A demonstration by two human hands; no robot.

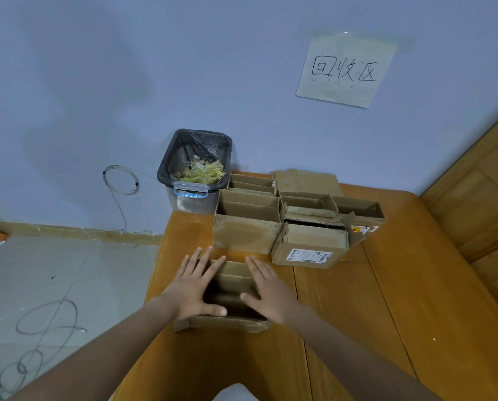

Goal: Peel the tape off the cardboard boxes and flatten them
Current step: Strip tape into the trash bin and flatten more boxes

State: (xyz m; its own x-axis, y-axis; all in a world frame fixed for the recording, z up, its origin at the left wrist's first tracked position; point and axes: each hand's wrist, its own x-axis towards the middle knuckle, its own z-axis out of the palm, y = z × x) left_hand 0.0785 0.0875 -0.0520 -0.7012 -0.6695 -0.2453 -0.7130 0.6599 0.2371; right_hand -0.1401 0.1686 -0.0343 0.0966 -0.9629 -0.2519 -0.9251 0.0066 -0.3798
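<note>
On the near left part of a glossy orange-brown wooden worktop sits an open cardboard box, its top flaps spread and its dark inside showing between two hands. Left hand lies flat with fingers straight and spread, pressing on the box's left side; right hand does the same on the right side, thumb reaching toward the opening. Neither hand curls round anything.

Farther back on the worktop stands a cluster of other opened cardboard boxes, touching one another; the one at the right front carries a white shipping label on its near face, and another behind it shows a yellow and red sticker (too small to read). Just beside the cluster, at the worktop's far left corner, is a clear plastic bin with a blue latch, lined with a black bag and holding crumpled yellowish tape scraps.

Behind everything rises a pale blue wall with a handwritten paper sign stuck on it. A wooden panel closes the right side. Left of the worktop is a grey floor, with loops of thin wire lying on it and another coil hanging against the wall.
</note>
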